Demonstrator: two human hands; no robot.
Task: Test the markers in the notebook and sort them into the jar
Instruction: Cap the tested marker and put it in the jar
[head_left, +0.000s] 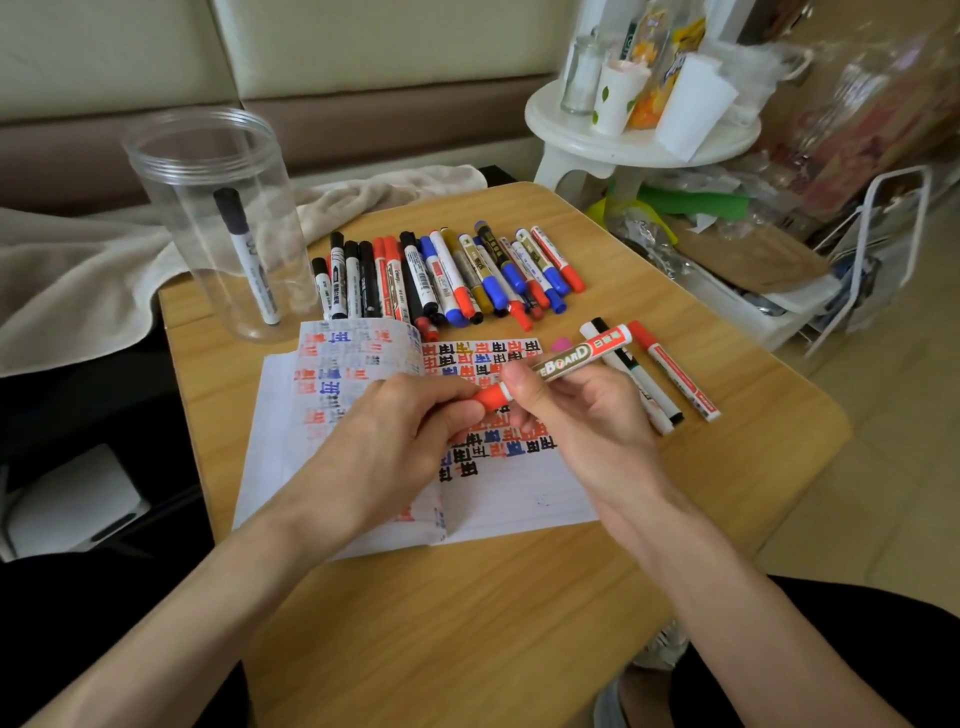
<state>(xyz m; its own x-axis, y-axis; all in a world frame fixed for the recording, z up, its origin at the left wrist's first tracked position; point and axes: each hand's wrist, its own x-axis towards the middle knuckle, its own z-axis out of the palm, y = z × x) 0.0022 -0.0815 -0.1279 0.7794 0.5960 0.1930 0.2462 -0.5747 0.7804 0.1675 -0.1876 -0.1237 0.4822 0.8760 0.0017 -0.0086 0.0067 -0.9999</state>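
Right now both hands hold one red marker (566, 364) just over the open notebook (519, 493). The marker lies slanted. Its red cap (491, 397) points down toward the left hand (395, 431), and its back end sticks up and away past the right hand (576, 415).

The left hand pinches the cap with its thumb and fingers. The right hand has its fingers curled round the marker's body, right next to the cap. The two hands almost touch, with the cap between them.

So the cap would have to come off along that slant, pulled toward the left hand, while the right hand holds the body steady. The cap looks like it is on, so I think this marker is not tested yet.

The page sits right under both hands, so the tip has only a short way down to write. The jar (218, 223) stands far off beyond the left hand, with one black marker (247, 254) in it. A row of markers (447, 275) lies past both hands on the table (467, 597).
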